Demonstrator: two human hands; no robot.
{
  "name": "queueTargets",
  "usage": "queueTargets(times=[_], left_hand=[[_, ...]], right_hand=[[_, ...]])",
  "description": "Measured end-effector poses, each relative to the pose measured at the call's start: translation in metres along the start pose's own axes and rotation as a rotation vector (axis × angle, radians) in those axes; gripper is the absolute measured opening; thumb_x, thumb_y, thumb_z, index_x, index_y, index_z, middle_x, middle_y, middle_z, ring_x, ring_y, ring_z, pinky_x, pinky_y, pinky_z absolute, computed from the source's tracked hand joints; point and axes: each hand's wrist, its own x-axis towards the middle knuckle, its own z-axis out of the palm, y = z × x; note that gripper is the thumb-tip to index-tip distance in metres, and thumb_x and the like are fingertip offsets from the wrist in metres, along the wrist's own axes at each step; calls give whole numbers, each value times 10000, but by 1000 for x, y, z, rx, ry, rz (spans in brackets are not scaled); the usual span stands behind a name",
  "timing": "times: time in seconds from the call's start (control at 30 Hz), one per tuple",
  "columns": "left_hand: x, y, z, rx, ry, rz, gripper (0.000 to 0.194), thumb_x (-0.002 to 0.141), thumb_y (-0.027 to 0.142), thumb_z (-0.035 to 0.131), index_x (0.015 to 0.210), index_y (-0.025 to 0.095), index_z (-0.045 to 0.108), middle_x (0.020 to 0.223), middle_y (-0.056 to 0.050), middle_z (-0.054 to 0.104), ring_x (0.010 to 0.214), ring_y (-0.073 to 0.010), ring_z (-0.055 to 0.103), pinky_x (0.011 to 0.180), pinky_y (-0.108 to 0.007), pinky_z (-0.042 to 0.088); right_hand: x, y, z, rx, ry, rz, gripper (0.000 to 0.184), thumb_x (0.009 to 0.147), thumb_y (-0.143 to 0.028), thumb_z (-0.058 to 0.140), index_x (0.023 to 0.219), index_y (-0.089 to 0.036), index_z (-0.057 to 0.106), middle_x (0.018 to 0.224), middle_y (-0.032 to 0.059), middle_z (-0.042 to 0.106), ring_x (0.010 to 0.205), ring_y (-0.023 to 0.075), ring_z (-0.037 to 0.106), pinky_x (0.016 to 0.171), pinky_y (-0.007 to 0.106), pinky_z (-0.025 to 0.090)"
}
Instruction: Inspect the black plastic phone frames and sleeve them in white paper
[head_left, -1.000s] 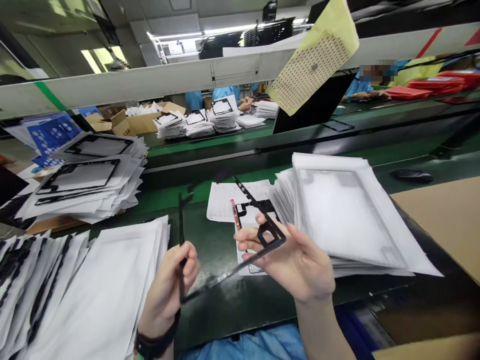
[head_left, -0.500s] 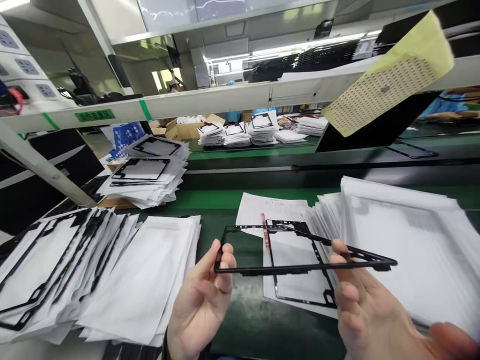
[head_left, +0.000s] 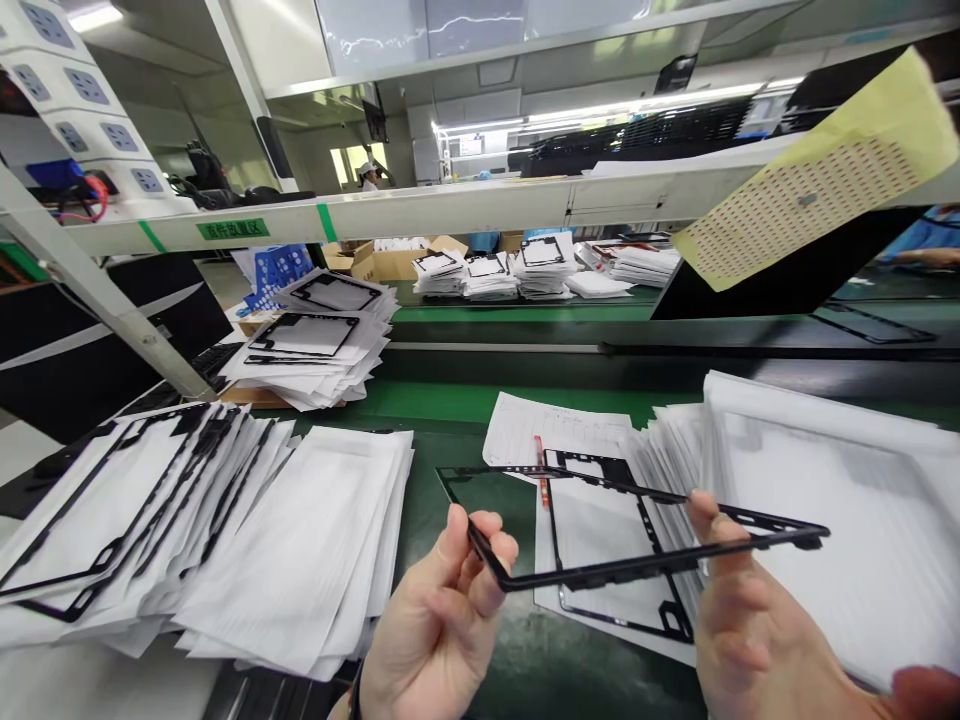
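Observation:
A thin black rectangular frame (head_left: 600, 572), with small tabs and cut-outs along its edges, is held tilted above the bench. My left hand (head_left: 446, 610) pinches its left side between thumb and fingers. My right hand (head_left: 757, 620) supports the right part, its fingertips against the bars and its thumb held away at the lower right. Below lies a similar black frame (head_left: 679, 622) on a white sheet, partly covered by the held one. Beside that frame lies a thin red strip (head_left: 541, 470), near a printed paper (head_left: 517, 425).
White sleeves (head_left: 292, 550) are piled at left beside a stack of framed sheets (head_left: 97, 500). Another sleeve stack (head_left: 840, 500) stands at right. Farther back are a stack with frames (head_left: 315, 345), a rail (head_left: 480, 212), a yellow dotted sheet (head_left: 817, 180) and power sockets (head_left: 82, 90).
My view has turned left. The held frame has swung from steeply angled to nearly level, its near left corner now lower. My right hand has shifted along it, thumb spread away.

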Motion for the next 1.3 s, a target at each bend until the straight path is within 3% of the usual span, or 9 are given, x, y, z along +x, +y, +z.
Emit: queueTargets(times=[0.13,0.27,0.43,0.63,0.73,0.87,0.97,1.17,1.3], left_hand=[[3,-7,6,263,57,146,118,776,238,851,848,149,822,799,-62,815,678,-77,773,407,80,376],[8,-17,11,508,164,341,165,681,337,907,759,212,833,731,-58,804,585,-108,759,403,29,413],[11,-21,9,636,234,458,188,647,400,915,725,252,831,698,-58,799,533,-120,739,403,-41,445],[11,-6,-18,828,48,453,286,793,439,815,665,190,756,520,-35,700,477,-130,662,476,-183,495],[16,11,-42,944,161,440,373,778,504,804,657,164,708,462,-15,633,425,-114,584,444,-198,449],[26,27,-76,1043,528,514,499,697,460,870,1063,146,738,676,-36,764,587,-130,681,566,-210,531],[32,28,-94,1080,744,554,667,571,509,904,1066,103,721,760,-80,797,662,-179,731,595,-258,576],[34,25,-108,1064,771,530,664,551,504,894,1042,96,712,769,-84,805,674,-194,757,600,-272,600],[29,27,-112,1053,779,533,652,563,498,896,1042,94,715,744,-77,799,660,-193,759,574,-260,598]], right_hand=[[27,17,8,84,12,-134,675,863,-684,565,1418,-300,577,1309,64,690,1094,150,711,883,175,598],[58,34,22,129,28,-188,681,823,-674,575,1275,-177,686,1096,103,767,954,146,747,791,162,617],[72,44,36,134,39,-71,571,820,-610,626,1213,-200,684,1080,91,743,934,156,728,772,213,630],[77,54,22,13,26,-97,410,860,-623,638,787,-219,640,548,-45,443,462,103,455,492,192,525],[75,57,5,-122,62,-129,324,854,-519,719,797,-210,643,584,-23,531,448,92,450,448,200,458],[74,63,-14,-272,119,-172,294,874,-493,745,928,-207,704,818,49,713,611,137,633,596,248,546],[79,70,-23,-387,160,-199,350,857,-549,746,935,-209,714,852,64,738,700,170,675,676,287,585],[84,75,-25,-624,280,-219,523,821,-704,673,960,-203,728,827,88,753,759,238,707,681,361,619],[56,57,-22,-854,436,-270,460,843,-621,697,1046,-214,764,1004,109,775,937,285,714,900,415,575]])
